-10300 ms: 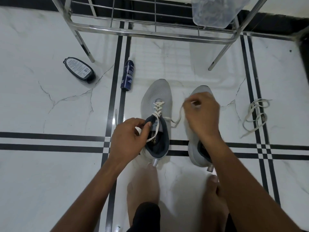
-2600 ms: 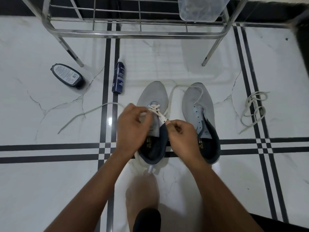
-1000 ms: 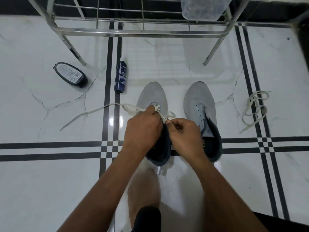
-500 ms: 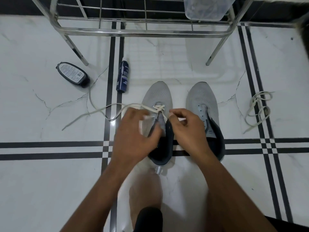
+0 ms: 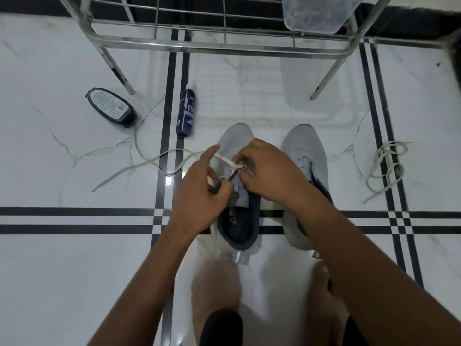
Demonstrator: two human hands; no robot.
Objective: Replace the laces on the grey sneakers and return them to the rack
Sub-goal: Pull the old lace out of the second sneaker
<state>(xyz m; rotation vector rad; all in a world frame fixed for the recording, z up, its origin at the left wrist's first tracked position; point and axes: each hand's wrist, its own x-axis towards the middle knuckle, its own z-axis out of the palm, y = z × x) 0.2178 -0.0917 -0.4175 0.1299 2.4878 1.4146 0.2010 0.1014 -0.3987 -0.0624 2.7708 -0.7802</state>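
Head view looks down on two grey sneakers side by side on the white marble floor (image 5: 74, 270), toes pointing away from the person. Both hands meet over the left sneaker (image 5: 237, 146). The left hand (image 5: 199, 196) has its fingers curled and pinches a white lace (image 5: 222, 158) that runs across the sneaker's front eyelets; the lace's loose length trails away to the left of that hand and lies in a curve on the floor. The right hand (image 5: 269, 171) is curled over the eyelets and pinches the same lace at the crossing point, just beside the left hand's fingertips. The right sneaker (image 5: 306, 151) stands just right of the right hand, partly under that forearm, with bare eyelets showing. Well to the right of the hands a second lace (image 5: 386, 166) lies bunched in loose loops on the floor. Beyond the hands stands a metal rack (image 5: 199, 46) with a clear plastic container (image 5: 316, 16) on its wire shelf. Beyond and left of the left hand lie a dark blue spray can (image 5: 186, 113) and, farther left, a black bottle (image 5: 109, 106) with a label facing up. Bare feet show below the sneakers' heels.
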